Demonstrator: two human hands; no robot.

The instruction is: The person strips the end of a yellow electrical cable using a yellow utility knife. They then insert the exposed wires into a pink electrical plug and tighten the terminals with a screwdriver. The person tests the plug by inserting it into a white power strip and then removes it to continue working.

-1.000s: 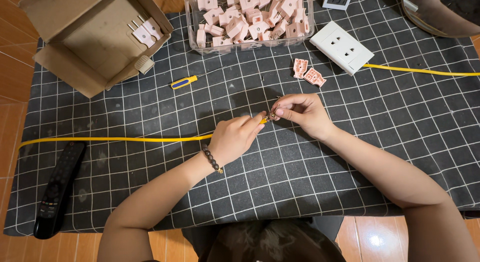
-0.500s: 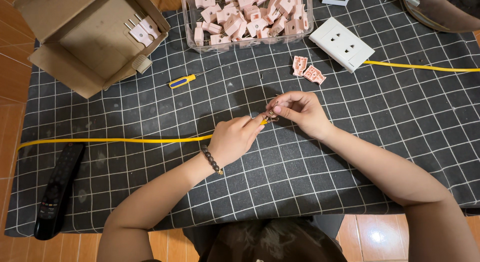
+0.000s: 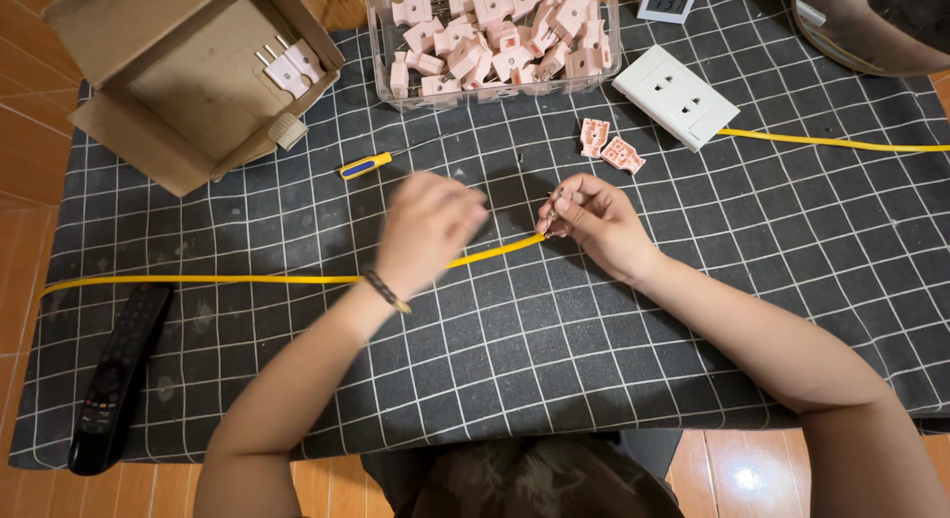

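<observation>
Yellow cable [image 3: 247, 279] end pinched by right hand [image 3: 594, 221] fingertips — left hand [image 3: 426, 231] loose, blurred.

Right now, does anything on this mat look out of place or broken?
Nothing looks broken. Two pink plug halves lie loose on the mat beside the white socket plate, outside the clear bin of similar parts. The left hand is motion-blurred; the right hand pinches the yellow cable end.

Left hand [image 3: 427, 226] blurred, right [image 3: 594, 221] pinched

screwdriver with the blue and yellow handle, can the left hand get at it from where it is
Probably yes. The left hand hovers blurred just below the screwdriver, with only bare checked mat between them. The right hand pinches the yellow cable end, off to the side.
</observation>
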